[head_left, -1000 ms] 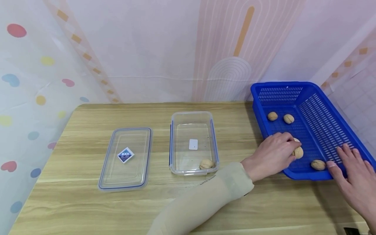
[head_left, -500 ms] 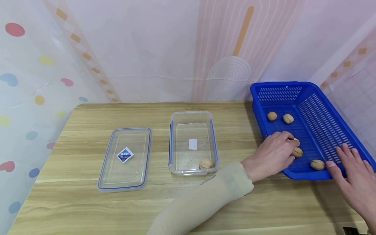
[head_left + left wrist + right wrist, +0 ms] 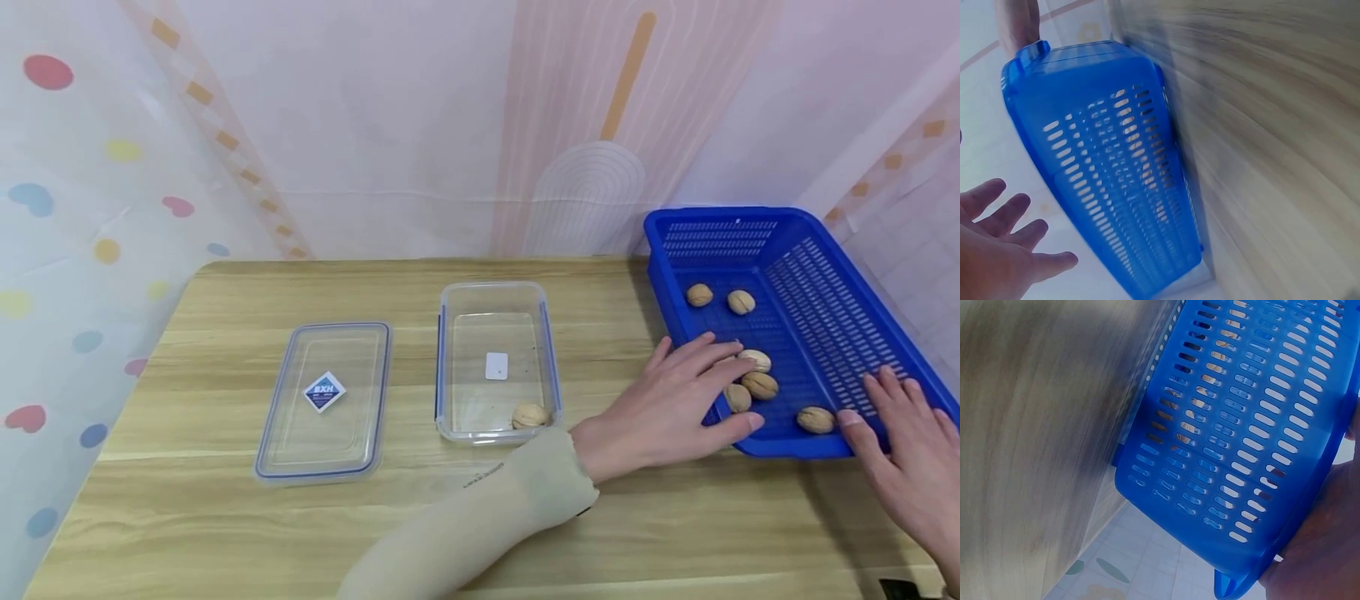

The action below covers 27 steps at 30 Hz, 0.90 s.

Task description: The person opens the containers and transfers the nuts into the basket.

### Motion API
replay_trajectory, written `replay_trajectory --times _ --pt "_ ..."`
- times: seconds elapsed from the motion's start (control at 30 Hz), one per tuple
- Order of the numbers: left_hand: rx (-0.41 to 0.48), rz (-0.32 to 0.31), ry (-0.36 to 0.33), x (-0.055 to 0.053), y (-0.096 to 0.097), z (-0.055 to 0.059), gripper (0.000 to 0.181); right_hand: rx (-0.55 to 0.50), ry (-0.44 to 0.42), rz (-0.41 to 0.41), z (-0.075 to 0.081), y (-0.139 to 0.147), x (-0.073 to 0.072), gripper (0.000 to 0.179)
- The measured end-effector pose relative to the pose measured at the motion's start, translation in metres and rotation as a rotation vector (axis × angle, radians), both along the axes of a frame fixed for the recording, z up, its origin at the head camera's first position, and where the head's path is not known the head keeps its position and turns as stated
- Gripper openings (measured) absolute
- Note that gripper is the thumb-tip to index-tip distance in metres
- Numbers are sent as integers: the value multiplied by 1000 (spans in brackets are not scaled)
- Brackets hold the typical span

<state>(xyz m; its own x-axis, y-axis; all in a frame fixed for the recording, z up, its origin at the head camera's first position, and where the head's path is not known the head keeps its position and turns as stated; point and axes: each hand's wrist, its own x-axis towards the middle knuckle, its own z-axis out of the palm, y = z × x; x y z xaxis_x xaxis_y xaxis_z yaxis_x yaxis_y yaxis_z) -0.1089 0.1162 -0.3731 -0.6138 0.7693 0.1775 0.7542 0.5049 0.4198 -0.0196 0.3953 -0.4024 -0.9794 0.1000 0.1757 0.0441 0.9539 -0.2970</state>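
Note:
My left hand (image 3: 671,400) hovers over the left rim of the blue plastic basket (image 3: 787,333), fingers extended and spread, gripping nothing. Below its fingertips lie a pale walnut (image 3: 754,361), a browner walnut (image 3: 760,386) and a third walnut (image 3: 737,397), partly covered by the hand. The left wrist view shows those fingers (image 3: 1029,234) apart from the basket's slotted wall (image 3: 1110,162). At the basket's near right corner, my right hand (image 3: 911,458) rests on the rim with fingers laid straight inside. Beside its thumb sits another walnut (image 3: 815,420).
Two walnuts lie at the basket's back, one of them a round walnut (image 3: 699,295). Mid-table stands a clear lidless container (image 3: 491,333) holding one walnut (image 3: 529,416) in its near right corner. Its blue-edged lid (image 3: 322,433) lies flat to the left. A patterned cloth hangs behind.
My left hand has let go of the walnuts it was fingering, spread its fingers and drawn back left toward the rim. Those walnuts now lie in the basket. The right hand stays put.

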Motion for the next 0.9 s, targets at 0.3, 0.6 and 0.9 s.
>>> replay_trajectory --times 0.3,0.6,0.9 --pt "88 -2 10 8 -43 5 62 -31 31 7 -2 1 1 68" --pt "149 15 41 9 -82 11 64 -65 61 24 -4 1 0 65" --pt "207 15 65 8 -111 15 66 -55 50 14 -3 1 0 67"
